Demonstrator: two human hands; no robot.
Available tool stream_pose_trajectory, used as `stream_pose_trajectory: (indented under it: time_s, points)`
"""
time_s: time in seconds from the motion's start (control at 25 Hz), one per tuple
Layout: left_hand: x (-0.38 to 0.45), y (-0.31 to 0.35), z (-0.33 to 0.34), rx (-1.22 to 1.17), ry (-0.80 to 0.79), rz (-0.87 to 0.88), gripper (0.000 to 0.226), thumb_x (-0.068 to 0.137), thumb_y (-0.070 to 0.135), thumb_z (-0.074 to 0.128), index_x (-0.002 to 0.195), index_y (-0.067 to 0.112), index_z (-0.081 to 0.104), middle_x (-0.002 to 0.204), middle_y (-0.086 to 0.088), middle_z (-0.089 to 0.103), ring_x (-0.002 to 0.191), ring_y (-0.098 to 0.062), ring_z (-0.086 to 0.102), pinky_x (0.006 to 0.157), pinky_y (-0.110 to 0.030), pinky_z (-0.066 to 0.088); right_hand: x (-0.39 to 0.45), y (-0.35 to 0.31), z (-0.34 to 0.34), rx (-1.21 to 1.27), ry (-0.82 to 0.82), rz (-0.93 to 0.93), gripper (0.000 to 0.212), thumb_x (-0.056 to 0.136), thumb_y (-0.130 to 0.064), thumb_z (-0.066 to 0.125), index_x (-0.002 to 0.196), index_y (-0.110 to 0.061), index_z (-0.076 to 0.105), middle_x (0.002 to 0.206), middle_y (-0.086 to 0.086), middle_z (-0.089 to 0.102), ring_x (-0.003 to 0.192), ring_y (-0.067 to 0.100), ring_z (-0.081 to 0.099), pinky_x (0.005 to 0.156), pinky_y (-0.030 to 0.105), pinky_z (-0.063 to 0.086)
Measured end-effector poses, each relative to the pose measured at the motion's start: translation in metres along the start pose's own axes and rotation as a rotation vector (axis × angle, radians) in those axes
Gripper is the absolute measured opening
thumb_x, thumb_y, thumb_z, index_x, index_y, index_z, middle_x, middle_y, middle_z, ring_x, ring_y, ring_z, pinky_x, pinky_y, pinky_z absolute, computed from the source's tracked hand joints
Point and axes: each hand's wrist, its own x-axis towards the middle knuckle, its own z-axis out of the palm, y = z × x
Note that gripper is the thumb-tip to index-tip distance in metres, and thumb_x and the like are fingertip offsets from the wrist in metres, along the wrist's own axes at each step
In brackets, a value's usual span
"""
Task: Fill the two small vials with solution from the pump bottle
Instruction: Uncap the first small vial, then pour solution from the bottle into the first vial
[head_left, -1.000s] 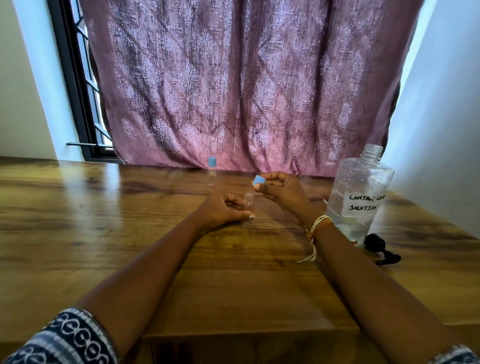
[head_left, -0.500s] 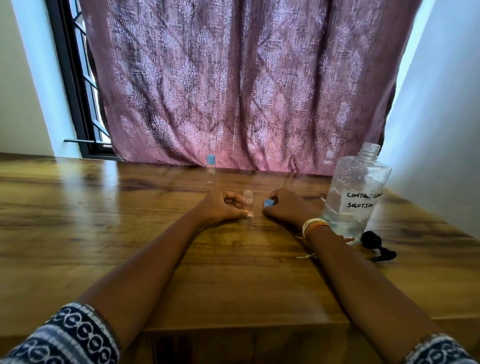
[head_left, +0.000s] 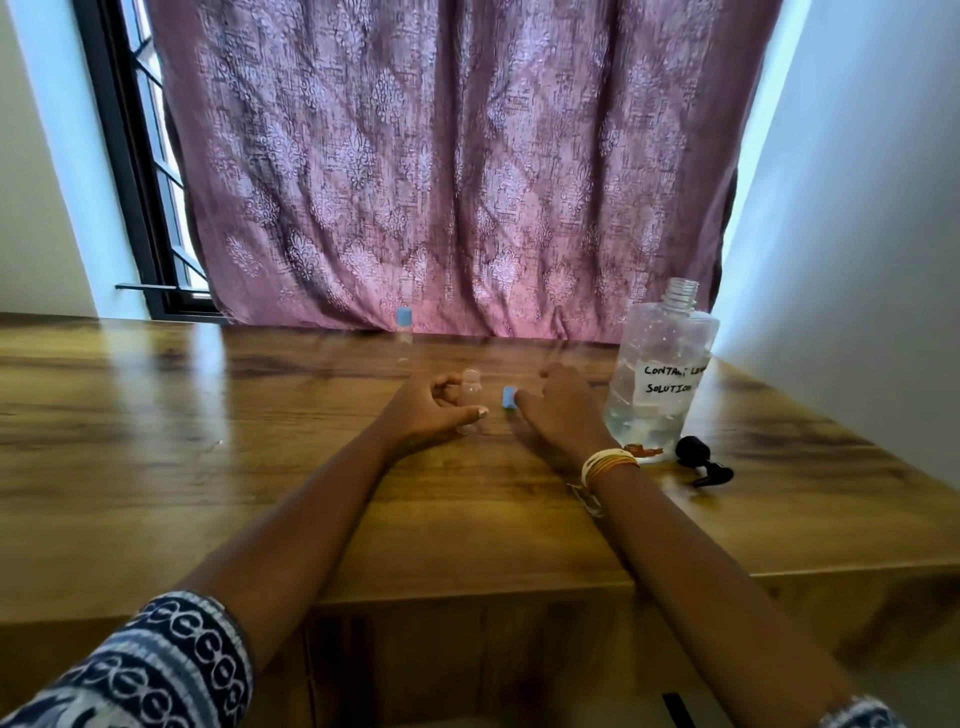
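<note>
My left hand (head_left: 428, 410) rests on the wooden table (head_left: 208, 467) with its fingers curled around a small clear vial (head_left: 470, 387), which stands upright without a cap. The vial's blue cap (head_left: 508, 399) lies on the table just right of it, at the fingertips of my right hand (head_left: 563, 415), whose fingers are spread. A second vial (head_left: 404, 330) with a blue cap stands further back near the curtain. The large clear bottle (head_left: 657, 379) labelled "contact lens solution" stands to the right with its neck open, partly filled. Its black pump head (head_left: 701, 460) lies beside its base.
A patterned mauve curtain (head_left: 457, 171) hangs right behind the table's far edge. A white wall (head_left: 857, 234) closes in on the right, just beyond the bottle. The table's front edge (head_left: 467, 592) runs under my forearms.
My right hand has carried the blue cap down from above the vial to the table and spread its fingers. My left hand has stayed on the open vial.
</note>
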Motion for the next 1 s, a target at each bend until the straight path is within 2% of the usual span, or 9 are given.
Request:
stream_pose_trajectory:
  time_s: [0.12, 0.2, 0.32, 0.4, 0.52, 0.64, 0.72, 0.84, 1.0]
  points:
    - [-0.006, 0.003, 0.000, -0.020, 0.003, 0.000, 0.057, 0.062, 0.040, 0.080, 0.113, 0.017, 0.067, 0.095, -0.011, 0.074, 0.084, -0.021, 0.072, 0.083, -0.044, 0.059, -0.026, -0.006, -0.026, 0.200, 0.261, -0.182, 0.019, 0.085, -0.015, 0.060, 0.103, -0.007, 0.065, 0.088, 0.006, 0.064, 0.080, 0.019, 0.060, 0.074, 0.036, 0.052]
    - [-0.007, 0.004, 0.000, -0.002, 0.007, -0.002, 0.064, 0.057, 0.048, 0.079, 0.112, 0.020, 0.066, 0.096, -0.009, 0.075, 0.088, -0.023, 0.072, 0.085, -0.043, 0.059, -0.042, -0.006, -0.047, 0.233, 0.457, -0.321, 0.014, 0.084, -0.009, 0.057, 0.094, -0.006, 0.067, 0.079, 0.006, 0.063, 0.072, 0.017, 0.058, 0.065, 0.031, 0.049]
    - [-0.005, 0.000, -0.001, 0.028, 0.013, -0.023, 0.075, 0.054, 0.056, 0.079, 0.118, 0.021, 0.064, 0.096, -0.002, 0.075, 0.089, -0.020, 0.072, 0.087, -0.044, 0.058, -0.048, 0.004, -0.079, 0.213, 0.778, -0.397, 0.017, 0.077, -0.007, 0.060, 0.094, -0.007, 0.062, 0.091, 0.011, 0.058, 0.083, 0.020, 0.054, 0.072, 0.030, 0.045]
    - [-0.004, -0.002, -0.002, 0.038, 0.015, -0.021, 0.082, 0.053, 0.059, 0.078, 0.123, 0.018, 0.062, 0.101, 0.000, 0.074, 0.092, -0.017, 0.071, 0.088, -0.043, 0.057, -0.037, 0.022, -0.097, 0.173, 0.883, -0.276, 0.039, 0.072, -0.017, 0.068, 0.109, -0.009, 0.058, 0.107, 0.014, 0.055, 0.099, 0.025, 0.052, 0.082, 0.035, 0.046]
    - [-0.004, -0.003, -0.002, 0.037, 0.020, -0.019, 0.083, 0.054, 0.061, 0.077, 0.123, 0.016, 0.062, 0.105, 0.002, 0.073, 0.096, -0.015, 0.070, 0.091, -0.040, 0.056, -0.014, 0.052, -0.113, 0.337, 0.596, -0.089, 0.078, 0.072, -0.032, 0.075, 0.138, -0.013, 0.040, 0.136, 0.016, 0.045, 0.121, 0.026, 0.048, 0.096, 0.032, 0.046]
    - [-0.003, -0.002, -0.002, 0.040, 0.029, -0.016, 0.085, 0.053, 0.062, 0.075, 0.123, 0.015, 0.063, 0.105, 0.001, 0.073, 0.096, -0.015, 0.069, 0.091, -0.037, 0.055, -0.004, 0.063, -0.121, 0.694, 0.257, 0.037, 0.070, 0.080, -0.022, 0.075, 0.139, -0.013, 0.041, 0.137, 0.014, 0.052, 0.115, 0.027, 0.058, 0.081, 0.029, 0.054]
    - [-0.002, -0.003, -0.001, 0.025, 0.026, -0.014, 0.083, 0.053, 0.061, 0.075, 0.120, 0.014, 0.064, 0.103, 0.000, 0.074, 0.095, -0.017, 0.070, 0.090, -0.037, 0.056, -0.003, 0.064, -0.120, 0.719, 0.241, 0.032, 0.059, 0.077, -0.019, 0.079, 0.129, -0.007, 0.051, 0.123, 0.014, 0.064, 0.105, 0.026, 0.066, 0.079, 0.034, 0.058]
    - [0.000, -0.005, 0.000, 0.001, 0.021, -0.018, 0.084, 0.052, 0.061, 0.075, 0.120, 0.013, 0.064, 0.101, 0.000, 0.074, 0.094, -0.018, 0.071, 0.087, -0.034, 0.056, -0.002, 0.054, -0.113, 0.756, 0.227, 0.034, 0.053, 0.072, -0.016, 0.083, 0.118, -0.006, 0.058, 0.107, 0.008, 0.070, 0.080, 0.010, 0.071, 0.062, 0.021, 0.057]
    - [0.002, -0.005, 0.001, -0.027, 0.011, -0.007, 0.060, 0.066, 0.044, 0.080, 0.115, 0.012, 0.067, 0.098, 0.000, 0.075, 0.089, -0.015, 0.070, 0.076, -0.022, 0.053, 0.007, 0.040, -0.098, 0.784, 0.211, 0.062, 0.058, 0.068, -0.018, 0.086, 0.118, -0.006, 0.059, 0.102, 0.008, 0.072, 0.075, 0.012, 0.072, 0.060, 0.025, 0.058]
